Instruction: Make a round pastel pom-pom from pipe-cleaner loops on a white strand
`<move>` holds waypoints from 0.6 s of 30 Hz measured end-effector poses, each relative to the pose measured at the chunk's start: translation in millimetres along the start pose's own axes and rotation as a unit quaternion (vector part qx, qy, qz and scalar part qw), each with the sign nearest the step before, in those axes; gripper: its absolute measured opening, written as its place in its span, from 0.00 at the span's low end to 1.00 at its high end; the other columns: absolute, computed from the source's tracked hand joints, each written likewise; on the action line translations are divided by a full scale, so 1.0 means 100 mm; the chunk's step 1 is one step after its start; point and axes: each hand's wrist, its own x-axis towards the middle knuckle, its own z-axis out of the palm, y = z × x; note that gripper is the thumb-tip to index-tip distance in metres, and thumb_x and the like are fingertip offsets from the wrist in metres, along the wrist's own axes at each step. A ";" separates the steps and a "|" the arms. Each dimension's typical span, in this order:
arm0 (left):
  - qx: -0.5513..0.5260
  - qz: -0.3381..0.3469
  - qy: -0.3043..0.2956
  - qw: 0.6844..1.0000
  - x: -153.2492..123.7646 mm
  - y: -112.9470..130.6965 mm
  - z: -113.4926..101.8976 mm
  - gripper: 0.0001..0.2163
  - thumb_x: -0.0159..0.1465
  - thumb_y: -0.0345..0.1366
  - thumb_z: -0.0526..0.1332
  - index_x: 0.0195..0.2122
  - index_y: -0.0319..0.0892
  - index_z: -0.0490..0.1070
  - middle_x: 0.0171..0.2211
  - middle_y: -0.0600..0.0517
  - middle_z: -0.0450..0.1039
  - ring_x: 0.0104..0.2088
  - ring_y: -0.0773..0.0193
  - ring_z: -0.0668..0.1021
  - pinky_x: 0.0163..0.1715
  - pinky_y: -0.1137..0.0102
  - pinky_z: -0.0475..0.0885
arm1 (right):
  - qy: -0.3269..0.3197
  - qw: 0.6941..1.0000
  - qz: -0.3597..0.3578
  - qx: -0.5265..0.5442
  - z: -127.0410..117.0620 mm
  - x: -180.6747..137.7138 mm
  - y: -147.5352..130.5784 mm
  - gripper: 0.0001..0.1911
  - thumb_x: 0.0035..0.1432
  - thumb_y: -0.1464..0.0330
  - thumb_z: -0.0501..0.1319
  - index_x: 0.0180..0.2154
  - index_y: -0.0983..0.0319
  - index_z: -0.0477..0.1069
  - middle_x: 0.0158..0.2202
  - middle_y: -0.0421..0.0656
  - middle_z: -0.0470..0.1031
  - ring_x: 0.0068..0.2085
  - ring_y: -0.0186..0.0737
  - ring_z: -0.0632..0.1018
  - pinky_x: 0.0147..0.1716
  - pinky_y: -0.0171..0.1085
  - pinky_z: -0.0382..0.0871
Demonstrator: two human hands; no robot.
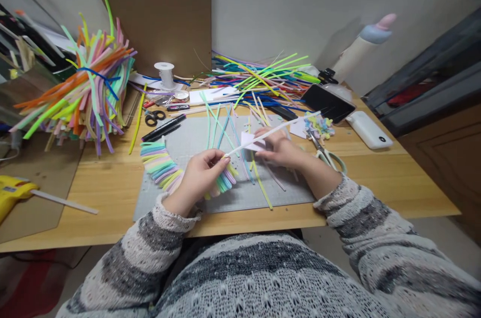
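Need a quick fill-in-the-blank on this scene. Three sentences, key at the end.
1. The left hand pinches a ____ fuzzy strip, while the right hand holds a pale card.
2. The strip tied around the upright bundle is ____.
3. The glue gun at the left edge of the picture is mainly ____.

Missing words: white; blue; yellow.

Craft workspace with glue gun (15, 191)

One head-worn camera looks forward and down at the desk (112, 193) close below.
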 end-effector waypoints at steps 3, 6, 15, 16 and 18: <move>0.009 0.005 0.008 1.000 0.00 0.01 -0.01 0.10 0.59 0.41 0.61 0.31 0.38 0.72 0.26 0.52 0.71 0.28 0.67 0.72 0.28 0.73 0.66 | 0.098 0.986 0.131 0.026 -0.15 -0.01 0.18 0.16 0.54 0.61 0.60 0.43 0.60 0.67 0.44 0.48 0.73 0.45 0.47 0.73 0.44 0.44 0.64; 0.011 0.005 0.013 1.000 -0.01 0.02 -0.01 0.10 0.59 0.42 0.60 0.31 0.38 0.72 0.27 0.52 0.71 0.28 0.67 0.72 0.29 0.73 0.66 | 0.140 0.942 0.275 -0.132 -0.23 -0.04 0.41 0.17 0.52 0.58 0.61 0.40 0.62 0.69 0.43 0.52 0.73 0.44 0.53 0.72 0.43 0.48 0.62; 0.006 0.007 0.021 1.000 -0.01 0.01 -0.02 0.11 0.58 0.43 0.61 0.31 0.39 0.71 0.25 0.53 0.70 0.27 0.67 0.72 0.27 0.73 0.66 | 0.047 0.949 0.204 -0.235 -0.15 -0.01 0.24 0.16 0.57 0.58 0.55 0.27 0.62 0.72 0.33 0.48 0.74 0.39 0.46 0.72 0.38 0.40 0.59; 0.007 0.008 0.018 1.000 0.00 0.01 -0.02 0.11 0.58 0.43 0.61 0.30 0.39 0.71 0.25 0.53 0.70 0.27 0.67 0.72 0.27 0.73 0.66 | 0.024 0.948 0.205 -0.240 -0.13 -0.01 0.20 0.15 0.56 0.58 0.56 0.26 0.61 0.71 0.32 0.47 0.74 0.37 0.45 0.72 0.36 0.39 0.58; 0.007 0.008 0.012 1.000 0.00 0.02 -0.02 0.11 0.58 0.42 0.61 0.30 0.39 0.71 0.25 0.53 0.70 0.27 0.67 0.72 0.28 0.73 0.66 | -0.001 0.946 0.221 -0.238 -0.11 -0.02 0.16 0.14 0.54 0.58 0.57 0.25 0.61 0.71 0.31 0.47 0.74 0.35 0.43 0.72 0.33 0.38 0.57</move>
